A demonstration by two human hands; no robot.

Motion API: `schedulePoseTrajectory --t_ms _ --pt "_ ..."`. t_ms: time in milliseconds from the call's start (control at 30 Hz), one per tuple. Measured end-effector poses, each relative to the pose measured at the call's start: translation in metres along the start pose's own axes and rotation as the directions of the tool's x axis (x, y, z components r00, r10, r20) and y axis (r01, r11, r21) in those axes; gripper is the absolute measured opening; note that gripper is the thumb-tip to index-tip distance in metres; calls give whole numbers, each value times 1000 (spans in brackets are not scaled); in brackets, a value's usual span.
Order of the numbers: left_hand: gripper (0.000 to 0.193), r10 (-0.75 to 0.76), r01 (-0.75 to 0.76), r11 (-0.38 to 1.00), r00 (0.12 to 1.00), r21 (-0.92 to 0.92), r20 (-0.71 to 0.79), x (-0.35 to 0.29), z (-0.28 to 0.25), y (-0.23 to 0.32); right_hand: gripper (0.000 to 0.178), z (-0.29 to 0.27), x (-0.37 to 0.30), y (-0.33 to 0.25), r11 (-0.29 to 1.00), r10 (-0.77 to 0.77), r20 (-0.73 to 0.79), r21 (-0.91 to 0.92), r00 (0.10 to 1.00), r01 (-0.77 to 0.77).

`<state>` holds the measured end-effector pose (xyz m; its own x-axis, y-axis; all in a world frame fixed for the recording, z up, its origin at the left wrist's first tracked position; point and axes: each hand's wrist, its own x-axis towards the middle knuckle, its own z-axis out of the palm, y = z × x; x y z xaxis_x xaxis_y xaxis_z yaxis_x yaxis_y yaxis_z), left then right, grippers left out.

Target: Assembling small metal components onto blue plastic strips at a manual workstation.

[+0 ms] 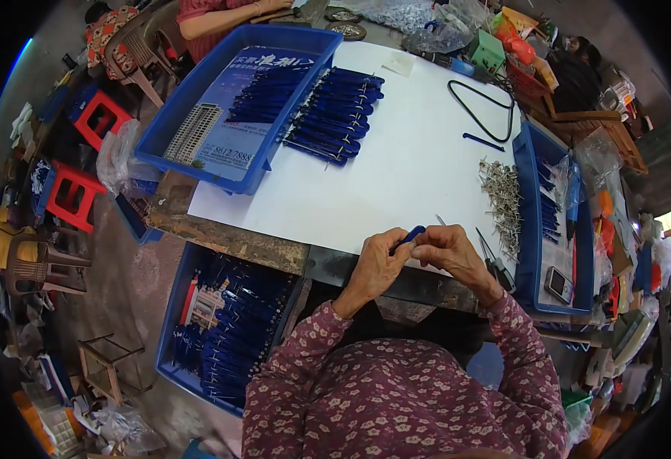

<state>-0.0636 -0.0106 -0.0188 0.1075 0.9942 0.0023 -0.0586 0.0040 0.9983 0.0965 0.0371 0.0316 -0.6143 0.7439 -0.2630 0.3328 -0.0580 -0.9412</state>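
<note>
My left hand (pixel 376 269) is closed round a slim blue plastic piece (pixel 407 239) at the near edge of the white-covered table. Against its near end press the pinched fingers of my right hand (pixel 458 258); whatever small part they hold is hidden. Pointed metal pliers (pixel 491 255) lie just right of that hand. Farther right is a heap of small metal pins (pixel 501 200). A row of similar blue pieces with metal ends (pixel 335 115) lies across the table beside a blue tray (pixel 232 182) that holds more.
A second blue tray (pixel 529 264) at right holds blue pieces and a small device (pixel 558 284). A black cord loop (pixel 458 98) and a lone blue piece (pixel 483 142) lie nearby. Below left stands a filled blue crate (pixel 168 325). Another person's arm (pixel 224 19) shows at the far side.
</note>
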Motion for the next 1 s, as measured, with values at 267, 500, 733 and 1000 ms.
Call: schedulePoseTrajectory --t_ms 267,500,733,1000 --pt "22 -12 8 997 999 -76 -49 -2 0 4 23 -4 -1 -4 999 12 29 47 999 -14" --pt "18 -38 38 998 999 -58 0 1 2 4 19 0 2 8 998 -28 -9 52 1000 29" --pt "18 -75 78 988 997 -133 28 -2 1 5 24 -8 -2 7 989 -25 35 144 999 19" --pt "14 -214 199 930 977 -309 -18 -2 5 12 21 3 -1 6 989 10 -86 -149 996 -23"
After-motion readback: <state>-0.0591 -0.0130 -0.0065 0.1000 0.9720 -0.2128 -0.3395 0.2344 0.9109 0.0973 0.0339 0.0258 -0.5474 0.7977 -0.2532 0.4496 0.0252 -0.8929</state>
